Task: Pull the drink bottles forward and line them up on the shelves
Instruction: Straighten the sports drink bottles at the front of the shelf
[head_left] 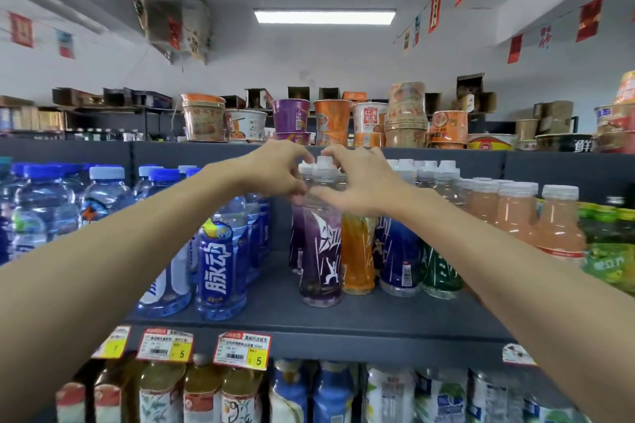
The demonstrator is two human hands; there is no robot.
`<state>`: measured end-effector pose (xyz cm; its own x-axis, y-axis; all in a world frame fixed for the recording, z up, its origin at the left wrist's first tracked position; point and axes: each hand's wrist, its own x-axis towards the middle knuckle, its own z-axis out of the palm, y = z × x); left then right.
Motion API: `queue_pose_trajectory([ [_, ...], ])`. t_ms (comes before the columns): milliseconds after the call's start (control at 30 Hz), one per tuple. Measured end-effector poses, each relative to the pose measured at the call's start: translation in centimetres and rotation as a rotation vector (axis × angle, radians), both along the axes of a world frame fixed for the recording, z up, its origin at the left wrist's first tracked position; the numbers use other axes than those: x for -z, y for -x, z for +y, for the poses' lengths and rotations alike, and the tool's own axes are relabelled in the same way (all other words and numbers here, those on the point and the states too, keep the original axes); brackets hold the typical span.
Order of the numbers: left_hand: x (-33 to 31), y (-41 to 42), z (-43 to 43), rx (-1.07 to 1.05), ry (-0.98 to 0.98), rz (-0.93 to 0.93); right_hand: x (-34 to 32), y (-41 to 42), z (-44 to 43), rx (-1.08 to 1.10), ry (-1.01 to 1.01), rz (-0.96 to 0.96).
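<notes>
You face one purple bottle [321, 251], one orange bottle [357, 251], one blue bottle [400, 251] and one green bottle [441, 271] up front, and four price tags [242, 350].

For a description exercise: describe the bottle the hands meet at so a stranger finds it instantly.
Start at the dark shelf under the noodle cups. Mid-shelf, the purple bottle with a white figure heads its row. Beside it stands an orange bottle.
</notes>
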<state>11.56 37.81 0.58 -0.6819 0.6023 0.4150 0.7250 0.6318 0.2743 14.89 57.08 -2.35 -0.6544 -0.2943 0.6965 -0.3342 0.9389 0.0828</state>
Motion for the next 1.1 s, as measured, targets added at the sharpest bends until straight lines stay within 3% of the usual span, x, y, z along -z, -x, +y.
queue_pose_trajectory([
  [133,0.1,1.2,-0.1,0.025,-0.125,-0.123,0.4,0.6,0.3,0.034,-0.021,0.011],
  [200,-0.4,2.4,0.1,-0.035,-0.109,-0.020,0.3,0.7,0.2,0.036,-0.025,0.017],
  [267,-1.1,3.9,0.7,-0.130,0.001,0.166,0.2,0.5,0.2,0.030,-0.014,-0.006],
  [333,-1.7,5.7,1.8,-0.180,0.108,0.240,0.1,0.2,0.3,0.027,0.000,-0.025],
  [533,-1.6,10.1,4.3,-0.232,0.432,0.178,0.3,-0.4,0.2,0.035,0.006,0.002],
  [800,-3.2,10.8,4.9,-0.194,0.395,0.189,0.5,-0.5,0.1,0.044,0.034,0.000],
  [1100,-3.6,10.1,3.7,-0.316,0.442,0.237,0.4,-0.4,-0.6,0.057,0.061,-0.016],
])
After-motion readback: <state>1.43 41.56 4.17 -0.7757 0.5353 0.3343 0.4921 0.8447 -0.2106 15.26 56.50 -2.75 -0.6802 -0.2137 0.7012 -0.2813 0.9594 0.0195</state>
